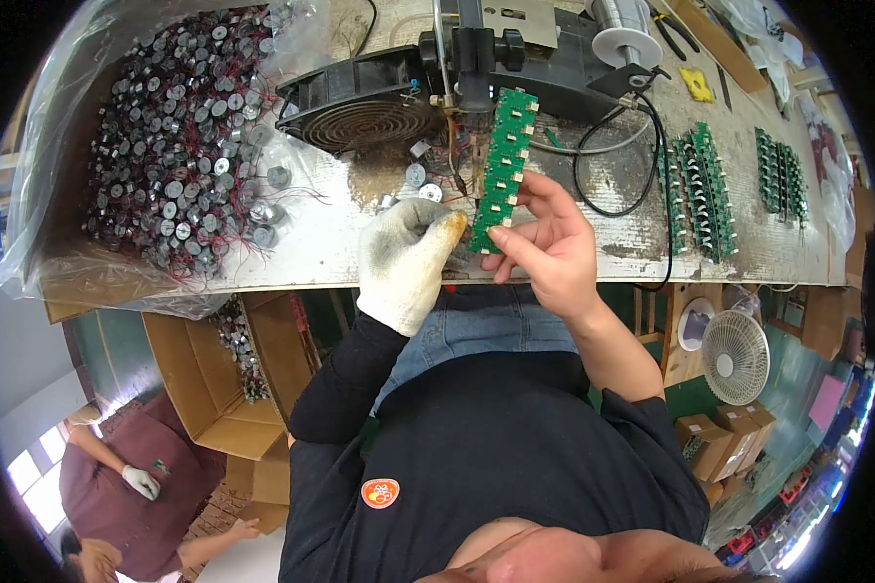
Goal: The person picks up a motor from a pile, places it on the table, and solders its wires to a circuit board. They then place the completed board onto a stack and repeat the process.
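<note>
The right hand (554,248) grips the green board (507,160) by its lower end over the bench (311,248) — long axis running away, leaning right. Just left is the gloved left hand (403,255) — what its fingers grip, I cannot tell.

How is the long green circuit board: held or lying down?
Held: the bare right hand grasps the board near its lower end, thumb overlapping it.

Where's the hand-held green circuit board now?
In the head view, the green circuit board is just right of centre, in the right hand, its lower end beside the gloved left hand.
</note>
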`<state>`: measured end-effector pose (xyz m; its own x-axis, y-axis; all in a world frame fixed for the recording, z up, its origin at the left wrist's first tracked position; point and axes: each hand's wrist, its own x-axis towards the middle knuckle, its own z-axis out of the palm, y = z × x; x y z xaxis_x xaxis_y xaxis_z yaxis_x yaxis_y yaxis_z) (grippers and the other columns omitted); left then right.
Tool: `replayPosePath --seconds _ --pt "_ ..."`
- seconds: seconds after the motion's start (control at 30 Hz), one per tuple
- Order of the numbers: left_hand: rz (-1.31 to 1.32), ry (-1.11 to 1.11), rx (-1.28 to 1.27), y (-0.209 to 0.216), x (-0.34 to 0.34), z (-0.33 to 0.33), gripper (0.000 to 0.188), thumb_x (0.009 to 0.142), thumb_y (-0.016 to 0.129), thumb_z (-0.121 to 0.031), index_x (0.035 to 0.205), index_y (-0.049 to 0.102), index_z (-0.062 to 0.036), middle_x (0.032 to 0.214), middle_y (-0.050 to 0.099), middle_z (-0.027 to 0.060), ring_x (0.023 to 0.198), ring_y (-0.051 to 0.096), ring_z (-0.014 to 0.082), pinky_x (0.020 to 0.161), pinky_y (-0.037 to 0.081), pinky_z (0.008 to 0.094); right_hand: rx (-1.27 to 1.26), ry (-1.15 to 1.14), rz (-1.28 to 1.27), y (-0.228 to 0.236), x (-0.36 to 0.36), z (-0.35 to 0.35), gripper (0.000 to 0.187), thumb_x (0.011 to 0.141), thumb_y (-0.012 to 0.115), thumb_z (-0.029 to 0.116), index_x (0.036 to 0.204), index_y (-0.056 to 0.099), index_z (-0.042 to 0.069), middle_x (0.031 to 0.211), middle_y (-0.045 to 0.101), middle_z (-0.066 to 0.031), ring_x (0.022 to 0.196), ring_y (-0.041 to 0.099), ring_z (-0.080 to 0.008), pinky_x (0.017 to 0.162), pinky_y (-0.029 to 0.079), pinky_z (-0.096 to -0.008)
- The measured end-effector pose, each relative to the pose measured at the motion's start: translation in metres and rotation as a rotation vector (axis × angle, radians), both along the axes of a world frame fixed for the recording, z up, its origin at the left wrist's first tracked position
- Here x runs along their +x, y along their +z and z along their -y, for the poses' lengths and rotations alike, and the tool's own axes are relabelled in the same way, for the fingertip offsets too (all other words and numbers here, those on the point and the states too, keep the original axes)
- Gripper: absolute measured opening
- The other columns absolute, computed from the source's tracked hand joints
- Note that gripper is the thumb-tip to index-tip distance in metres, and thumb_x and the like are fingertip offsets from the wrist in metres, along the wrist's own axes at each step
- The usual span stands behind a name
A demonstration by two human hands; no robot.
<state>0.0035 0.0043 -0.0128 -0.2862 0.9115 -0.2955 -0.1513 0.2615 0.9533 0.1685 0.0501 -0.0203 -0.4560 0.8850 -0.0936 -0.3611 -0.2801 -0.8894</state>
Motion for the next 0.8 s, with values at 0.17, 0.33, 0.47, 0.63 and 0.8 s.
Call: replayPosePath --seconds 0.17,0.33,0.47,0.63,0.8 --pt "-0.002 -0.002 -0.018 0.002 0.000 -0.003 0.014 0.086 0.064 -0.010 0.084 0.064 0.0035 0.073 0.064 0.0043 0.066 0.057 0.0077 0.059 0.045 0.0244 -0.015 -0.005 -0.002 0.002 -0.001 -0.001 0.055 0.085 0.058 -0.008 0.134 0.033 -0.002 0.118 0.050 -0.0187 0.072 0.067 -0.0199 0.049 0.053 -0.0225" --pt "-0.085 -0.001 0.044 0.007 0.002 -0.003 0.013 0.086 0.064 -0.010 0.084 0.064 0.0030 0.072 0.063 0.0041 0.066 0.056 0.0080 0.059 0.045 0.0248 0.001 -0.004 0.002 0.005 0.000 -0.002 0.055 0.085 0.058 -0.008 0.134 0.034 -0.002 0.118 0.051 -0.0190 0.072 0.067 -0.0198 0.049 0.053 -0.0225" --pt "-0.180 -0.011 0.073 0.014 0.005 -0.003 0.013 0.086 0.064 -0.010 0.083 0.063 0.0026 0.072 0.063 0.0046 0.065 0.057 0.0083 0.059 0.045 0.0249 0.007 -0.015 -0.010 0.005 0.002 -0.001 0.054 0.085 0.058 -0.008 0.133 0.035 -0.001 0.118 0.050 -0.0190 0.072 0.067 -0.0196 0.050 0.053 -0.0224" --pt "-0.159 0.000 0.010 0.002 0.003 0.001 0.013 0.086 0.064 -0.010 0.083 0.063 0.0024 0.071 0.064 0.0058 0.065 0.057 0.0087 0.058 0.045 0.0249 0.010 -0.014 -0.005 0.000 0.001 0.001 0.053 0.085 0.058 -0.009 0.132 0.036 -0.001 0.118 0.050 -0.0187 0.071 0.067 -0.0193 0.050 0.053 -0.0222" --pt "-0.117 0.007 0.008 -0.001 0.001 0.003 0.014 0.086 0.065 -0.011 0.084 0.063 0.0021 0.071 0.063 0.0055 0.065 0.058 0.0092 0.058 0.046 0.0249 0.014 -0.008 0.012 0.000 -0.001 0.002 0.053 0.085 0.058 -0.009 0.132 0.036 -0.001 0.117 0.051 -0.0182 0.071 0.067 -0.0191 0.049 0.053 -0.0221"
